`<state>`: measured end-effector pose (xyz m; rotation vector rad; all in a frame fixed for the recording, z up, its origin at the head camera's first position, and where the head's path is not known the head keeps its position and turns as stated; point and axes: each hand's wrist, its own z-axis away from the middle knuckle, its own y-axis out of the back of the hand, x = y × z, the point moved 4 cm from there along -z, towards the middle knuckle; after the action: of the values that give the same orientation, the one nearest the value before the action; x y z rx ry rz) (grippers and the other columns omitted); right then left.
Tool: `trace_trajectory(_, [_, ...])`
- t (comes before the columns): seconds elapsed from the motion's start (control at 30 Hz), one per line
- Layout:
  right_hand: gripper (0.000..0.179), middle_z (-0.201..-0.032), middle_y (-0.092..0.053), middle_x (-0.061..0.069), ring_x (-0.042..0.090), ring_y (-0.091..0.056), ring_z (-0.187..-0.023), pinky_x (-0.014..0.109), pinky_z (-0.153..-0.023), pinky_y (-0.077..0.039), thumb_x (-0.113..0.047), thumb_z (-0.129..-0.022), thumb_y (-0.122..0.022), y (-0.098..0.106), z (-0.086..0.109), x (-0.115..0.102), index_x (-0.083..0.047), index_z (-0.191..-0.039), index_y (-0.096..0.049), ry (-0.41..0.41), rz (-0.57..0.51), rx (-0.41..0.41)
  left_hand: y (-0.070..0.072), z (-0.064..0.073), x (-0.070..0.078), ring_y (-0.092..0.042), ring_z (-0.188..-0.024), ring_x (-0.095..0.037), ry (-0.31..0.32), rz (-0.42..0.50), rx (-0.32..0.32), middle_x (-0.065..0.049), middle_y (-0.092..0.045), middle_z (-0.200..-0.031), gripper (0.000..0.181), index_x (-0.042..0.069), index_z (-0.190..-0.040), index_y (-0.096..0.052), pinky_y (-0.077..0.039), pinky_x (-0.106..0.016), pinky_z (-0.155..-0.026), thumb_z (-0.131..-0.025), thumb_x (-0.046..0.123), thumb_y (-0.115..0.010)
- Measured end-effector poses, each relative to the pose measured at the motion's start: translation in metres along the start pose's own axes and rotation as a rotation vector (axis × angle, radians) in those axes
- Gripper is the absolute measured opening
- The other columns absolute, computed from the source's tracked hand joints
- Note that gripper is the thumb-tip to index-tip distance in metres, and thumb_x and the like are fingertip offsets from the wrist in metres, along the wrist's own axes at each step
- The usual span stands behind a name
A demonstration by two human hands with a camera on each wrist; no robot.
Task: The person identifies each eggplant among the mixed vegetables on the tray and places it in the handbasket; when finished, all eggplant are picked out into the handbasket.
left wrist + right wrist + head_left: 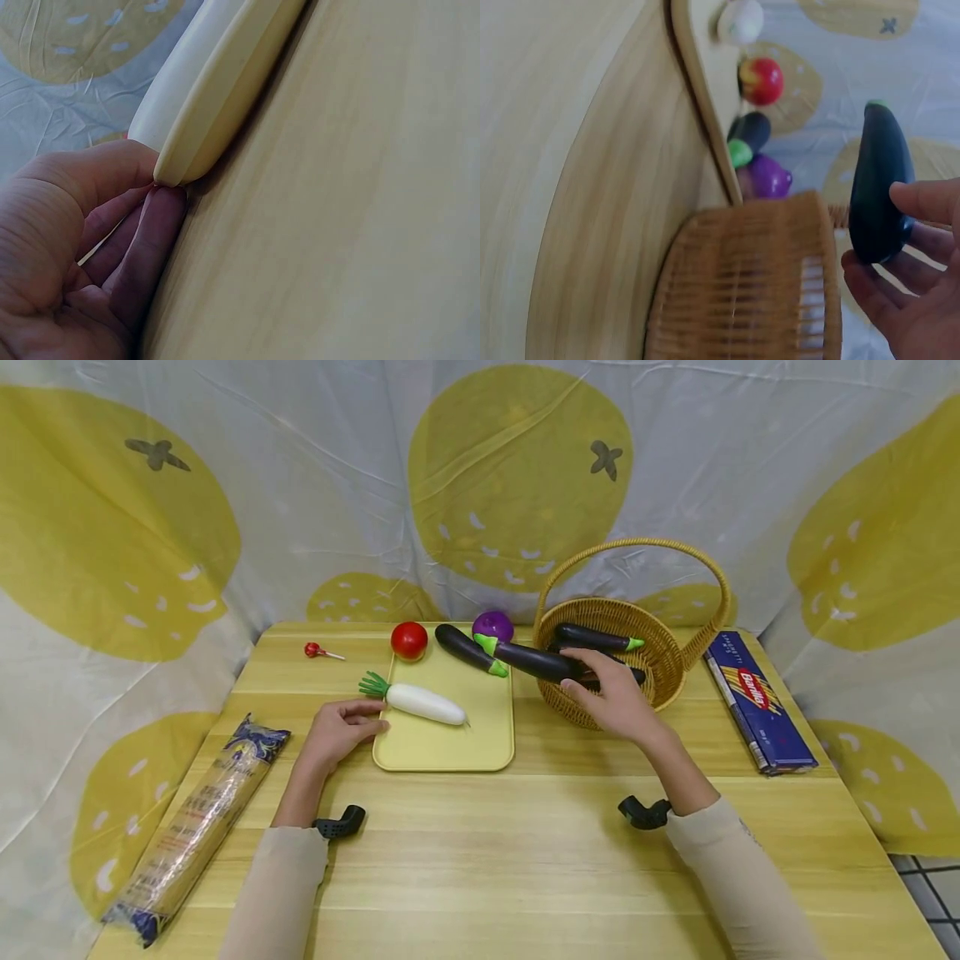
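My left hand [341, 731] pinches the left edge of a yellow tray [450, 752], thumb and fingers at its rim in the left wrist view. A white radish [423, 702] with green leaves lies on the tray near that hand. My right hand [618, 697] holds a dark eggplant [880, 180] by its blunt end, above the rim of a wicker basket [742, 277]. In the head view its green cap points left toward the tray. Another eggplant [596, 637] lies inside the basket, and a further dark one is partly hidden behind the right hand.
At the tray's back are a tomato [409, 642], an eggplant [465, 646] and a round purple vegetable [493, 626]. A lollipop [313, 650] lies to the left. A long noodle pack [202, 827] is at far left, a blue spaghetti box [761, 702] right. The basket's tall handle [637, 542] arches up.
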<state>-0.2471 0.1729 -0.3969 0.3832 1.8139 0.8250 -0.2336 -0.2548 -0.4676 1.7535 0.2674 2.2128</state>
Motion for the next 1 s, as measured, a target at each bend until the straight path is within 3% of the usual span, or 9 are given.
trace_trajectory(0.17, [0.049, -0.137, -0.062, 0.021, 0.037, -0.066, -0.115, 0.054, -0.092, -0.054, -0.029, -0.105, -0.061, 0.017, 0.011, 0.021, -0.011, -0.15, -0.052, -0.054, 0.042, -0.027, -0.001, -0.001, 0.001, -0.068, -0.085, -0.005, -0.005, -0.01, 0.001, -0.023, -0.071, -0.124, 0.044, 0.0, -0.131, -0.069, -0.061, -0.021, -0.075, -0.091, 0.012, -0.08])
trace_trajectory(0.33, [0.047, -0.137, -0.063, 0.02, 0.037, -0.063, -0.118, 0.055, -0.096, -0.051, -0.028, -0.105, -0.061, 0.032, 0.02, 0.042, -0.01, -0.147, -0.054, -0.088, 0.079, -0.026, -0.001, -0.001, 0.004, -0.068, -0.083, -0.004, -0.019, -0.014, 0.005, -0.019, -0.074, -0.117, 0.043, 0.0, -0.13, -0.07, -0.061, -0.021, -0.074, -0.09, 0.012, -0.08])
trace_trajectory(0.57, [0.045, -0.139, -0.061, 0.025, 0.046, -0.059, -0.125, 0.063, -0.101, -0.049, -0.028, -0.105, -0.061, 0.047, 0.028, 0.064, -0.007, -0.145, -0.054, -0.156, 0.129, -0.089, 0.0, 0.0, 0.005, -0.069, -0.083, -0.005, -0.023, -0.034, 0.013, -0.017, -0.076, -0.111, 0.043, 0.0, -0.129, -0.07, -0.061, -0.021, -0.074, -0.089, 0.011, -0.081])
trace_trajectory(0.77, [0.043, -0.135, -0.063, 0.026, 0.042, -0.064, -0.114, 0.055, -0.091, -0.053, -0.023, -0.102, -0.064, 0.049, 0.03, 0.071, -0.003, -0.14, -0.058, -0.143, 0.21, -0.165, 0.002, -0.011, -0.013, -0.069, -0.085, -0.005, -0.006, -0.021, 0.022, -0.012, -0.076, -0.111, 0.045, 0.002, -0.131, -0.07, -0.061, -0.021, -0.074, -0.089, 0.014, -0.082])
trace_trajectory(0.9, [0.044, -0.138, -0.062, 0.028, 0.047, -0.06, -0.125, 0.062, -0.1, -0.05, -0.02, -0.102, -0.064, 0.046, 0.029, 0.073, 0.0, -0.141, -0.057, -0.135, 0.234, -0.212, 0.004, -0.018, -0.028, -0.068, -0.085, -0.003, -0.024, -0.033, 0.034, -0.01, -0.077, -0.112, 0.047, 0.006, -0.131, -0.071, -0.06, -0.019, -0.074, -0.088, 0.02, -0.085])
trace_trajectory(1.0, [0.045, -0.14, -0.06, 0.028, 0.048, -0.056, -0.13, 0.064, -0.105, -0.047, -0.018, -0.102, -0.062, 0.045, 0.027, 0.073, 0.001, -0.142, -0.055, -0.138, 0.22, -0.228, 0.004, -0.02, -0.03, -0.068, -0.085, -0.003, -0.028, -0.042, 0.039, -0.011, -0.076, -0.112, 0.047, 0.007, -0.13, -0.072, -0.059, -0.019, -0.073, -0.087, 0.021, -0.085])
